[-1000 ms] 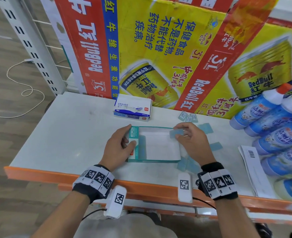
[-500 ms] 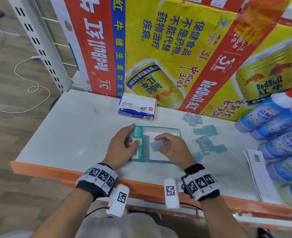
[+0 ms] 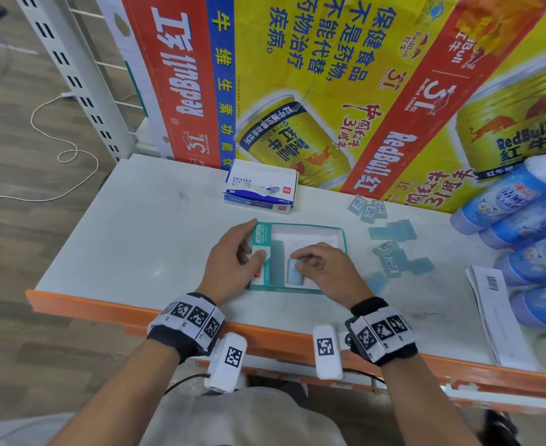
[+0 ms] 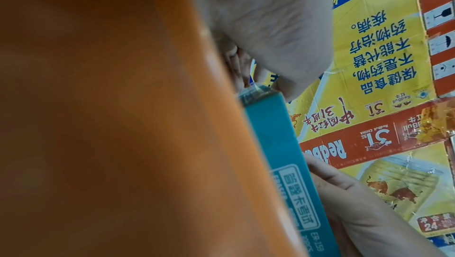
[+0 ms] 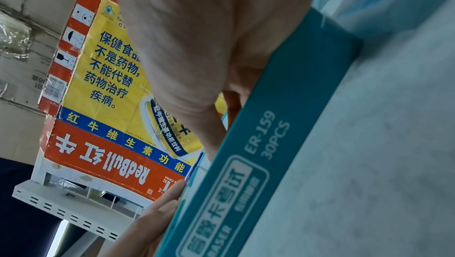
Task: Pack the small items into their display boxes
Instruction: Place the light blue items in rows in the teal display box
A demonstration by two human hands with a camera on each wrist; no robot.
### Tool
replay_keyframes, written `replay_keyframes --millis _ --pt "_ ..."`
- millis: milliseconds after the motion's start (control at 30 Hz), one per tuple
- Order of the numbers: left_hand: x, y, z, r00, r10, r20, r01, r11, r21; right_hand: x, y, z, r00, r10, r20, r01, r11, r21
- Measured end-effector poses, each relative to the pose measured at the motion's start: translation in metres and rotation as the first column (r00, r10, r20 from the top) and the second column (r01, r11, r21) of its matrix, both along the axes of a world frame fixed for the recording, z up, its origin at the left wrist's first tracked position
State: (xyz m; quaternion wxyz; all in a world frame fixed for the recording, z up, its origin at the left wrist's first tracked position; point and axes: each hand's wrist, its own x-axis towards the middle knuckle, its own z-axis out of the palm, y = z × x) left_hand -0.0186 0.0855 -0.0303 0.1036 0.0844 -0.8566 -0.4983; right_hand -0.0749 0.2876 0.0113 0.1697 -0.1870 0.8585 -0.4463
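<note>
An open teal display box (image 3: 344,240) lies on the white shelf top. My left hand (image 3: 253,252) grips its left wall, thumb on the flap. Inside the box, near its front, my right hand (image 3: 300,264) pinches a pale blue eraser (image 3: 293,275). A bluish strip (image 3: 277,262) runs along the box's inner left side. Several loose blue erasers (image 3: 394,257) lie scattered to the right of the box. The left wrist view shows the teal box (image 4: 278,144) side close up, and the right wrist view shows the teal box (image 5: 270,134) side printed "ER-159 30PCS".
A closed white-and-blue eraser box (image 3: 260,191) sits behind the teal one. Red Bull cartons (image 3: 329,91) wall off the back. Blue bottles (image 3: 522,220) lie stacked at the right, with barcode sheets (image 3: 493,304) beside them. The shelf's orange front edge (image 3: 265,329) runs below my wrists.
My right hand carried the blue eraser from the box's far right corner down into the box, toward its near left. My left hand stayed on the box's left wall.
</note>
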Motion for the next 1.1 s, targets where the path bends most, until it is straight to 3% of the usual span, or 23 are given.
replay_keyframes --millis 367,567,867,1033,1100 --pt "-0.001 -0.001 -0.002 1.0 0.01 -0.027 -0.01 1.0 -0.007 0.0 0.0 0.003 0.996 -0.017 0.086 0.02 0.999 -0.028" --pt "0.001 0.002 0.001 0.999 0.013 -0.034 -0.014 0.999 -0.029 0.003 -0.004 -0.004 0.999 -0.031 -0.04 0.034 0.996 0.077" --pt "0.0 0.005 0.004 0.996 0.09 0.027 -0.089 0.995 -0.037 0.004 -0.008 -0.003 0.993 -0.026 -0.116 0.043 0.989 0.143" --pt "0.002 0.008 0.006 0.992 0.121 0.043 -0.119 0.992 -0.044 -0.006 0.019 0.015 0.986 -0.145 -0.081 0.132 0.979 -0.153" --pt "0.002 0.01 0.008 0.99 0.14 0.029 -0.139 0.99 -0.031 -0.018 0.045 0.021 0.966 -0.232 -0.114 0.213 0.965 -0.153"
